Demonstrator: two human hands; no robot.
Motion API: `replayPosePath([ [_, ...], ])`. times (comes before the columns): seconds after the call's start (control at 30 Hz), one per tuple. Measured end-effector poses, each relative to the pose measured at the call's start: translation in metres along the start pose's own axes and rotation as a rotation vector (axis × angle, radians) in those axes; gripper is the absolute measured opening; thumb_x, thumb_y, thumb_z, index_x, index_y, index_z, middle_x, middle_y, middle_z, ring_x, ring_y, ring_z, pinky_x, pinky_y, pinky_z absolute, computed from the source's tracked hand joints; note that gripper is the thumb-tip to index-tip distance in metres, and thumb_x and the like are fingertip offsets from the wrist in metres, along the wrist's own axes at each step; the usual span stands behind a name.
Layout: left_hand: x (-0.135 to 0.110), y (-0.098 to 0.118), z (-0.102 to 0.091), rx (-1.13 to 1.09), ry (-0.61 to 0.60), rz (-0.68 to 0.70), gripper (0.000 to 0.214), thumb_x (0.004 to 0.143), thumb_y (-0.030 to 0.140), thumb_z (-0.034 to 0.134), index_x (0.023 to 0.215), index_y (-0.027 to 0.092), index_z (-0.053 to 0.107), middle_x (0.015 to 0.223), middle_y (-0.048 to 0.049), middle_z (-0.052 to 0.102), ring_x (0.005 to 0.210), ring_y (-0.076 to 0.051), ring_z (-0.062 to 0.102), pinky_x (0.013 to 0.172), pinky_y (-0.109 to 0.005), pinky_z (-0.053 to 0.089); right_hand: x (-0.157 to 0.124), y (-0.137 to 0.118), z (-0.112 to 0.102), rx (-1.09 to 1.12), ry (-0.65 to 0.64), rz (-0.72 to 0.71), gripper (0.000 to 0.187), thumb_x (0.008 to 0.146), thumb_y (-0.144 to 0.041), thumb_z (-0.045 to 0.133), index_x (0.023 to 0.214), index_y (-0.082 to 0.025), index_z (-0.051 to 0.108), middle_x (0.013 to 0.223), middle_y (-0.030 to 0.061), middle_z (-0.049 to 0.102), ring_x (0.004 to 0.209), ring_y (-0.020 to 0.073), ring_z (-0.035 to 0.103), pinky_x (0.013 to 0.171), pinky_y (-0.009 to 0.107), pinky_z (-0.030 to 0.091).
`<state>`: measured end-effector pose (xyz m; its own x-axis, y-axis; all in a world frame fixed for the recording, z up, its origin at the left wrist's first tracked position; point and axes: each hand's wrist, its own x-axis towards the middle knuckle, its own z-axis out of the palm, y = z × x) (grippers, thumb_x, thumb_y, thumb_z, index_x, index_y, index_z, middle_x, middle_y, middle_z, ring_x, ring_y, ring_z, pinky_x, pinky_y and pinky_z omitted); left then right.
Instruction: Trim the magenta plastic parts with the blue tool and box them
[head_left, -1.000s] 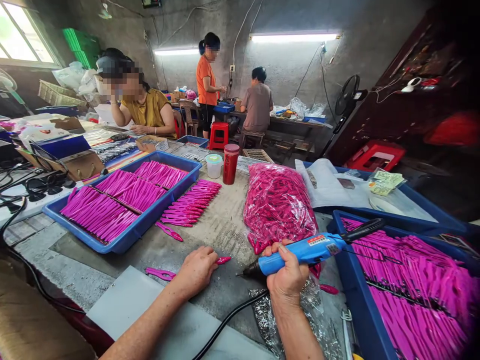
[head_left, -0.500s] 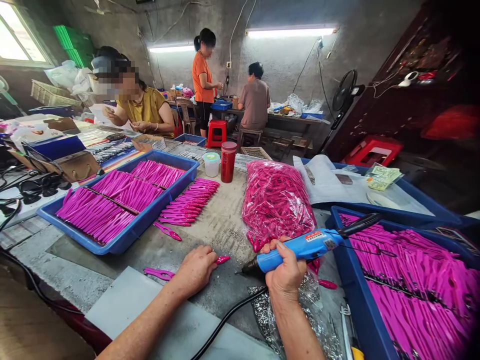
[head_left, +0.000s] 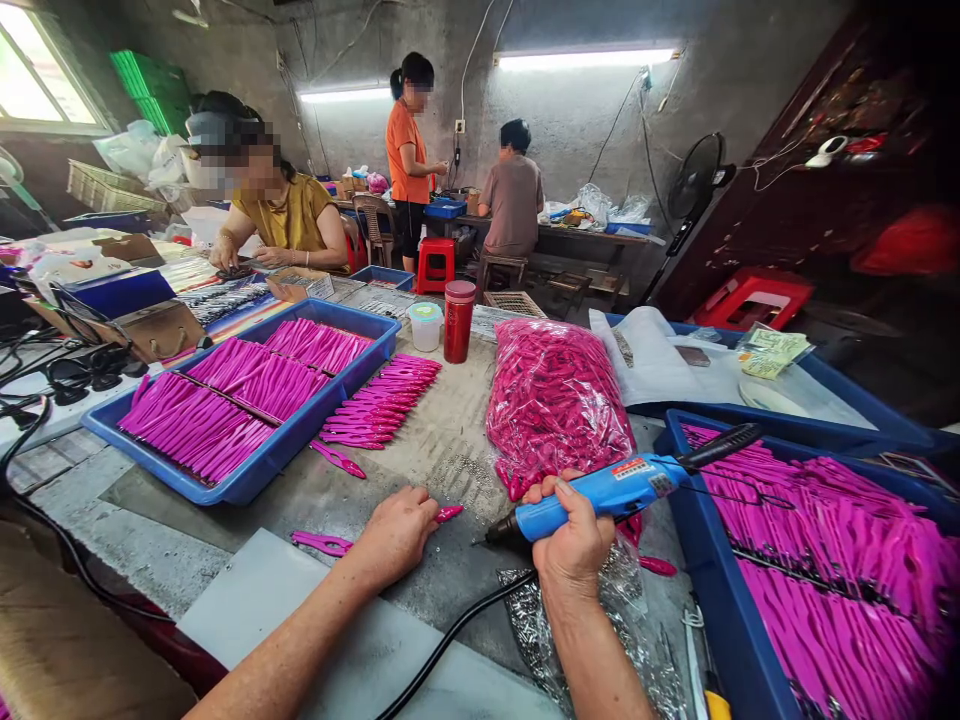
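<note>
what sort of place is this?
Probably a small assembly workshop: blue trays packed with pink parts, a blue power tool in the right hand, and three other people farther back.

The electric screwdriver (head_left: 592, 508) is bright blue with a black nose and tail, a red-and-white label and a black-and-white code square; its cord (head_left: 480, 607) is black. The handles (head_left: 202, 430) are magenta, the left tray (head_left: 307, 428) blue, the right tray (head_left: 739, 600) darker blue. The clear bag (head_left: 555, 400) shows crimson-pink under white glints. The desk (head_left: 135, 560) is mottled grey, the sheet (head_left: 255, 600) pale grey-green. The cup (head_left: 458, 325) is red with a darker lid, the tub (head_left: 425, 334) milky. The three shirts are mustard, orange and grey-brown, the crates (head_left: 150, 90) green.
</note>
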<state>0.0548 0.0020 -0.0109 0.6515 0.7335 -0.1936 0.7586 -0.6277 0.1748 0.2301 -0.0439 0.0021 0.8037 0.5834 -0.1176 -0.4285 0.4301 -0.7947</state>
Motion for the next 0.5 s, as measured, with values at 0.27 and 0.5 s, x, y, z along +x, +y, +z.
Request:
replayPosePath([
  [0.27,-0.004,-0.011,0.010,-0.069,0.148,0.095,0.019,0.091,0.019,0.044,0.079,0.018,0.059,0.084,-0.0041,0.062,0.081,-0.016,0.057,0.073,-0.025,0.043,0.003,0.004,-0.003,-0.020,-0.014,-0.016,0.036,0.054,-0.033,0.067,0.081,-0.019,0.047,0.052,-0.0061,0.051,0.043,0.0137,0.050,0.046,0.027,0.042],
  [0.5,-0.004,-0.009,0.006,-0.089,0.095,0.078,0.020,0.090,0.019,0.045,0.077,0.019,0.060,0.083,-0.0040,0.061,0.082,-0.017,0.057,0.074,-0.026,0.043,0.003,0.003,-0.003,-0.019,-0.007,-0.014,0.038,0.054,-0.034,0.068,0.081,-0.018,0.047,0.052,-0.0065,0.051,0.043,0.0139,0.050,0.047,0.028,0.042],
])
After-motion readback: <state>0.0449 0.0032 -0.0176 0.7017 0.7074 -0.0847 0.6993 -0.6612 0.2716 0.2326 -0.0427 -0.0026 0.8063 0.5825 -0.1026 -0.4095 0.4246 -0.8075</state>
